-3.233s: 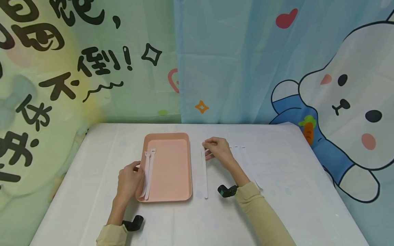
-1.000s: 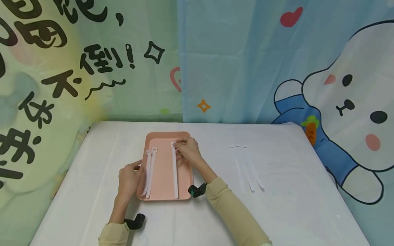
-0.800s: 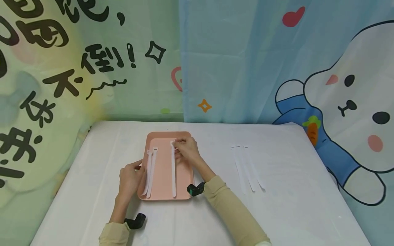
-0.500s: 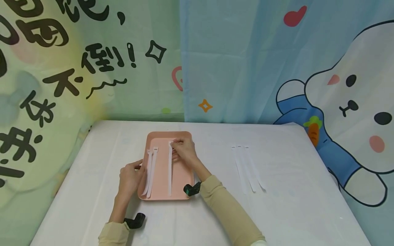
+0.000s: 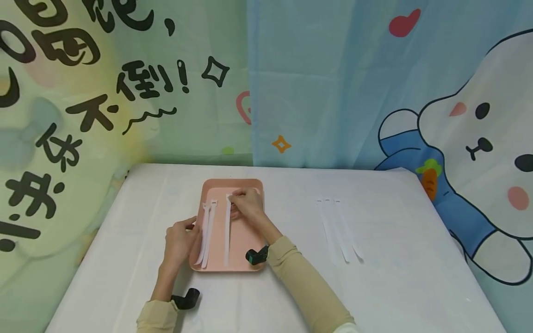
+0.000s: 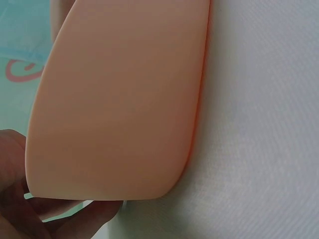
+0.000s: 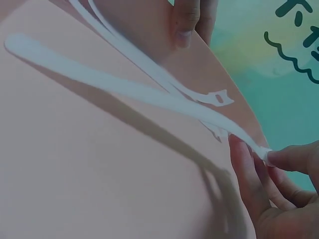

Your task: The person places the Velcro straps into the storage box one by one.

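The left edge of the pink tray (image 5: pixel 250 259) on the white table (image 5: pixel 395 296) is gripped by the left hand (image 5: pixel 180 238), fingers curled around it. Two white strips (image 5: pixel 207 231) lie inside. Beside them, a third strip (image 5: pixel 227 231) is pinched at its far end between thumb and fingertips of the right hand (image 5: pixel 247 206), above the tray. Three more strips (image 5: pixel 339 229) lie well apart on the right.

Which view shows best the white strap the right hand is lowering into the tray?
The right wrist view: the strap fills it, its end pinched by the right hand, over the pink tray. The head view shows it small. The left wrist view shows only the tray's underside.
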{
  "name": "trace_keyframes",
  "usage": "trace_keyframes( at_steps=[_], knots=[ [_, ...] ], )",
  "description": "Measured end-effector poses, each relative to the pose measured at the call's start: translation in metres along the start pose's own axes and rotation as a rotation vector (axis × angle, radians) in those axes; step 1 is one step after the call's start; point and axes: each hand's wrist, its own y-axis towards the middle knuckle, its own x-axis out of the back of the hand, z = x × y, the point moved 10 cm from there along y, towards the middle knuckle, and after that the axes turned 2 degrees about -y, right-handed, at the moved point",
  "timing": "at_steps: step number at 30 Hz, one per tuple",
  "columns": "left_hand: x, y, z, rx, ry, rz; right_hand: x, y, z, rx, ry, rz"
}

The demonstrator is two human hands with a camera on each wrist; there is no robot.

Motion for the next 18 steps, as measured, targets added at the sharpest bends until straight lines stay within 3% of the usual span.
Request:
trace_keyframes(
  at_steps=[6,18],
  knots=[
    [-0.001,0.001,0.0,-0.002,-0.009,-0.002,-0.008,0.0,-0.003,-0.026,0.089,0.046],
    [-0.001,0.0,-0.002,-0.029,-0.008,-0.015,-0.017,0.001,-0.007,-0.064,0.143,0.076]
  ],
)
